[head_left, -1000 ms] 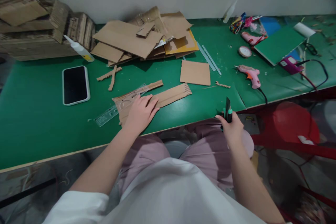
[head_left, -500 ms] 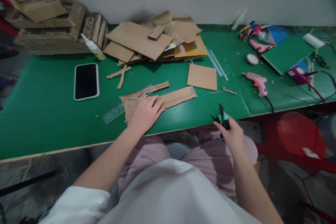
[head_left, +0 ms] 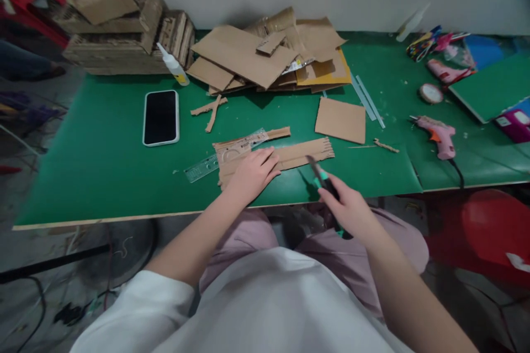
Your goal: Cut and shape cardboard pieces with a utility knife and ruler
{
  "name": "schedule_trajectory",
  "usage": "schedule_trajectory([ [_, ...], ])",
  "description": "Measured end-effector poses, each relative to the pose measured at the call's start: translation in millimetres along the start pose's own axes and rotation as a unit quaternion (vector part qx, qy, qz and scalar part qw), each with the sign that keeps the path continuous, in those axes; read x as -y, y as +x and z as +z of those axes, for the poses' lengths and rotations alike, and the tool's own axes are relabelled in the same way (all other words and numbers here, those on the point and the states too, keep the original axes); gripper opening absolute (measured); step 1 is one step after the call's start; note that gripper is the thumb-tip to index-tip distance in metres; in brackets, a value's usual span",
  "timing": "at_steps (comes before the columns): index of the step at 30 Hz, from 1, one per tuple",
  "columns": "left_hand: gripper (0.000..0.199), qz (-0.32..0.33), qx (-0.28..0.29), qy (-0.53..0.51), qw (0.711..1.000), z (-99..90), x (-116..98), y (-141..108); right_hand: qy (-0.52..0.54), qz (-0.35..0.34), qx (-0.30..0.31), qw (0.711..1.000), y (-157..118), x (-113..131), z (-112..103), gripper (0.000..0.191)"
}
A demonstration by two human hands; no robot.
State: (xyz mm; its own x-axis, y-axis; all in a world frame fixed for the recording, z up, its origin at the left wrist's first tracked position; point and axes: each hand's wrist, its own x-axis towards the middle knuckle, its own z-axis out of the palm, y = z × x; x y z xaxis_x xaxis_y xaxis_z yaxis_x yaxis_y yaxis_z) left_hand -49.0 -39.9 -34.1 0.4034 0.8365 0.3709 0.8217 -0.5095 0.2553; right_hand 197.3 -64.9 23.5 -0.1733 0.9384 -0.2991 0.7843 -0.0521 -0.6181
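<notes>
Centre of frame: the left hand (head_left: 251, 175) lies flat, fingers spread, pressing the cardboard strip (head_left: 290, 155), whose long axis runs left to right across the green table (head_left: 103, 176). The right hand (head_left: 351, 212), closed around a utility knife (head_left: 323, 179), sits lower right of the strip, blade tip pointing up-left, just short of its near edge.

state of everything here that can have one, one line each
left hand: flat, pressing on the cardboard strip
right hand: shut around the utility knife, tip toward the strip
clear ruler: lying partly under the strip
phone: screen dark, face up
glue gun: lying on its side, corded
glue bottle: capped, leaning
</notes>
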Motion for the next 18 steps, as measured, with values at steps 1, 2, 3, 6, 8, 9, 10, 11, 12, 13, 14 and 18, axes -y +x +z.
schedule_trajectory([
  [1,0.031,-0.001,-0.002,-0.003,1.000,0.5,0,0,-0.010,-0.020,0.048,0.999,2,12,5,0.055],
  [2,0.030,0.000,-0.006,-0.004,1.000,1.0,0,0,-0.035,-0.032,0.078,0.996,5,21,10,0.058],
  [3,0.029,0.001,-0.009,-0.005,1.000,1.4,0,0,-0.068,-0.042,0.097,0.992,6,29,14,0.059],
  [6,0.027,0.002,-0.013,-0.017,1.000,2.1,0,0,-0.170,-0.067,0.111,0.977,10,44,19,0.061],
  [8,0.026,-0.004,-0.011,-0.028,1.000,2.1,0,0,-0.205,-0.079,0.119,0.968,10,50,19,0.062],
  [9,0.026,-0.007,-0.011,-0.031,0.999,2.1,0,-1,-0.210,-0.080,0.125,0.966,10,53,18,0.063],
  [10,0.026,-0.009,-0.011,-0.033,0.999,2.1,0,-1,-0.209,-0.079,0.133,0.966,10,56,18,0.063],
  [11,0.026,-0.009,-0.011,-0.032,0.999,2.2,0,-1,-0.207,-0.074,0.141,0.965,10,59,18,0.063],
  [12,0.026,-0.007,-0.012,-0.030,0.999,2.4,0,-1,-0.206,-0.067,0.149,0.965,10,62,18,0.064],
  [13,0.026,-0.005,-0.013,-0.027,1.000,2.7,0,-1,-0.209,-0.061,0.154,0.964,10,66,18,0.064],
  [14,0.026,-0.003,-0.014,-0.025,1.000,3.0,0,-2,-0.219,-0.056,0.157,0.961,10,69,18,0.064],
  [18,0.024,-0.002,-0.016,-0.034,0.999,3.6,0,-2,-0.292,-0.059,0.148,0.943,10,78,23,0.063],
])
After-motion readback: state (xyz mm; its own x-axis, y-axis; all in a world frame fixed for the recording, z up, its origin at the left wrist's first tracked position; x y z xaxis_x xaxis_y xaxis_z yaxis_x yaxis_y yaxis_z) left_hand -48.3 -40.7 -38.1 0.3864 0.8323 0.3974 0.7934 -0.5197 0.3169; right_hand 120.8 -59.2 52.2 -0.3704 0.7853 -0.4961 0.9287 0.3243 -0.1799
